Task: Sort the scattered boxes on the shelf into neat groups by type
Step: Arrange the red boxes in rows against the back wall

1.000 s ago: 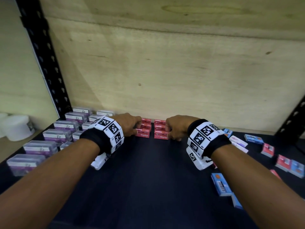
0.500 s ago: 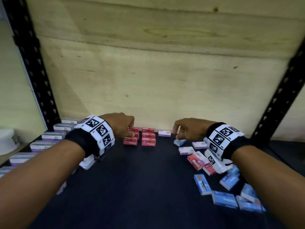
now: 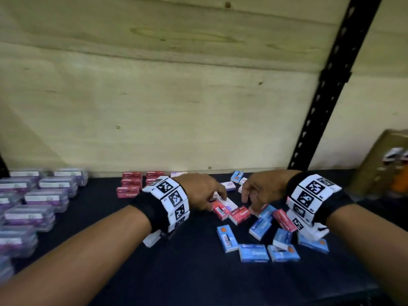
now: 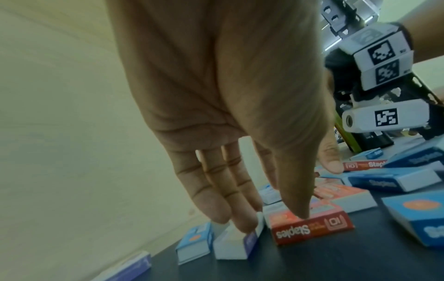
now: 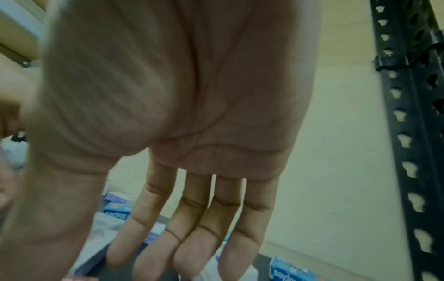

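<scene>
Left wrist view is catching the left hand (image 4: 228, 106), fingers straight, touching a red box (image 4: 310, 226); right hand (image 3: 260, 191) is hanging loose, empty.

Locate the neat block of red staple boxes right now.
In the head view the red staple boxes stand grouped at the back of the shelf, against the plywood wall, left of centre, between the purple-labelled clear cases and the left hand.

The left hand (image 4: 223, 114) reaches down with straight fingers (image 4: 216, 209), its thumb tip on a red Staples box (image 4: 310, 226) and its fingertips on a white-and-purple box (image 4: 233, 245). Blue Staples boxes (image 4: 389, 180) lie scattered nearby.
</scene>
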`<control>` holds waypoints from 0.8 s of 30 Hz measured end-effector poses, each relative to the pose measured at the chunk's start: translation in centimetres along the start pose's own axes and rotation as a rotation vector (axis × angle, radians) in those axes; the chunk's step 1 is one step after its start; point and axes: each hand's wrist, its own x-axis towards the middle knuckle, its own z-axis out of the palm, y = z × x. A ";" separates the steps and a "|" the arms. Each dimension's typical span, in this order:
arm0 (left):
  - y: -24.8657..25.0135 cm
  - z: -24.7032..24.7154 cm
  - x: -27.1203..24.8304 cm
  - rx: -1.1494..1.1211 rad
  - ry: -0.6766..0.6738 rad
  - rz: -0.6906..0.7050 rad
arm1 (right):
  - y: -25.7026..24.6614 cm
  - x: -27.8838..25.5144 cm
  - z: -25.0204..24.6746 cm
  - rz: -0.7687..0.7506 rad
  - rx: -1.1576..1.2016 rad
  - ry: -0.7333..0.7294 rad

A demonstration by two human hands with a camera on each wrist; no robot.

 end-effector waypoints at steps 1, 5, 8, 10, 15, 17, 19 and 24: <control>0.0 0.1 0.4 0.008 -0.004 0.016 | 0.1 -0.1 0.2 -0.006 -0.001 -0.008; -0.1 0.7 1.2 0.031 -0.025 0.045 | 0.0 -0.2 0.5 -0.038 -0.039 -0.013; -0.2 0.9 1.4 0.022 -0.031 0.042 | -0.1 0.0 0.8 -0.036 -0.045 -0.025; -0.2 1.0 1.4 0.031 -0.034 0.038 | -0.2 0.1 0.8 -0.033 -0.046 -0.027; -0.2 1.4 1.0 0.055 -0.016 0.048 | 0.1 0.1 1.0 -0.031 -0.038 -0.015; -0.5 1.6 0.7 0.062 0.001 0.060 | 0.2 0.1 1.0 -0.029 -0.042 -0.003; -0.7 1.8 0.4 0.063 0.003 0.068 | 0.3 0.0 1.0 -0.026 -0.037 0.000; -1.0 2.0 -1.0 0.083 -0.003 0.067 | 0.3 0.0 0.9 -0.027 -0.029 -0.014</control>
